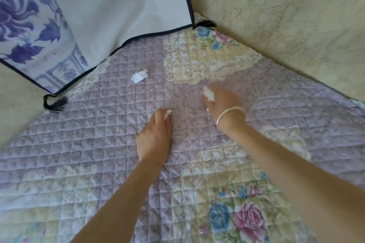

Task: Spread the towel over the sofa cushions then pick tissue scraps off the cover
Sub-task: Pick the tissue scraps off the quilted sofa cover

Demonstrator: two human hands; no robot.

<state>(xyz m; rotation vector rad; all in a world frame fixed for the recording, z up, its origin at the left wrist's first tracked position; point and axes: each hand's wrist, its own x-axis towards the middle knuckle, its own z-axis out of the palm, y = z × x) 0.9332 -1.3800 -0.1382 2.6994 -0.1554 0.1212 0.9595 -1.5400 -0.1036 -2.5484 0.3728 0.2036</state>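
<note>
A lilac quilted floral cover [110,136] lies flat over the sofa seat. My left hand [155,136] rests low on it, fingers pinched on a small white tissue scrap [168,113]. My right hand [222,100], with a silver bangle on the wrist, is closed around a larger crumpled tissue scrap [209,94]. One more crumpled white tissue scrap [139,76] lies loose on the cover, beyond and to the left of both hands.
A white cushion [102,17] with blue flower print, dark piping and black tassels leans at the back left. Cream embossed sofa backing [292,25] rises at the right and behind. The cover runs toward me with flower patches.
</note>
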